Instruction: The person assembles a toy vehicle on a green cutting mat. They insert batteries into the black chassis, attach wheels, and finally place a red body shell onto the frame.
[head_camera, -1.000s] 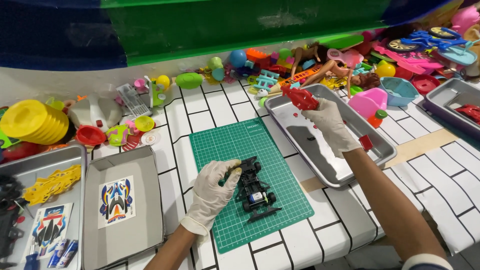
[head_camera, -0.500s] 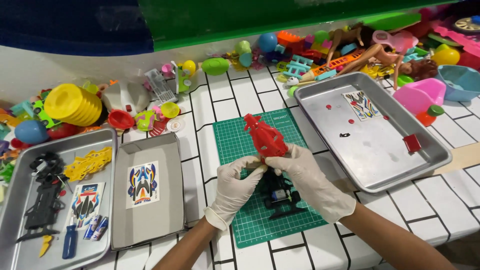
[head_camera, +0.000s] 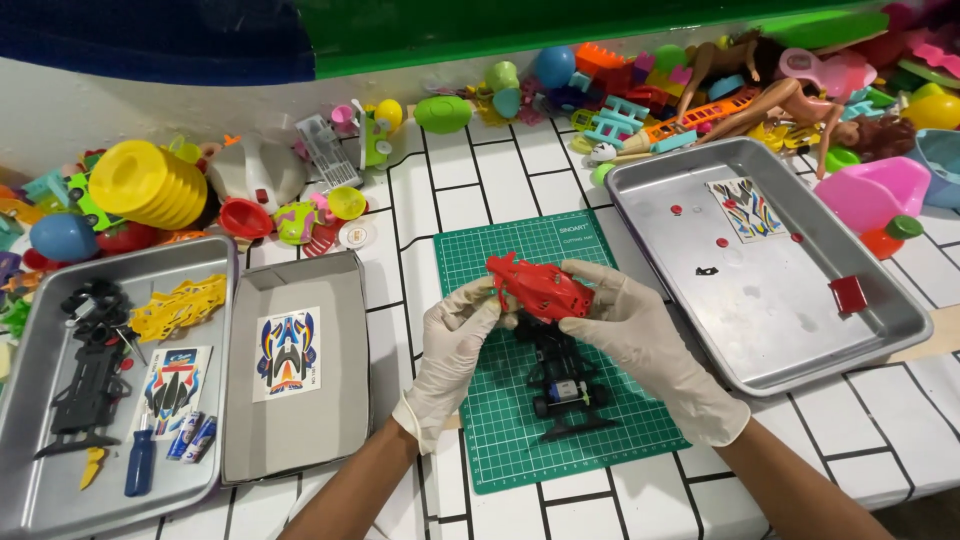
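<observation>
While both gloved hands hold it above the green cutting mat (head_camera: 520, 262) near the worktop's front edge, the red toy car body shell (head_camera: 538, 288) looks like thin moulded plastic: light, fairly stiff, probably smooth under latex, with a narrow nose and fins that could snap if squeezed. The left hand (head_camera: 452, 350) pinches its nose end with curled fingers, and the right hand (head_camera: 640, 345) cups its rear and side, fingers wrapped over the top; the broad flanks seem the safest hold. Directly below, on the mat, lies the black car chassis (head_camera: 562, 385). Toward the worktop's right edge, a metal tray (head_camera: 800, 345) holds a sticker sheet, small red bits and a red block. At the left edge, another tray (head_camera: 40, 490) carries black parts, yellow pieces, a screwdriver and batteries, and beside it a grey box lid (head_camera: 330, 440) holds a sticker sheet.
</observation>
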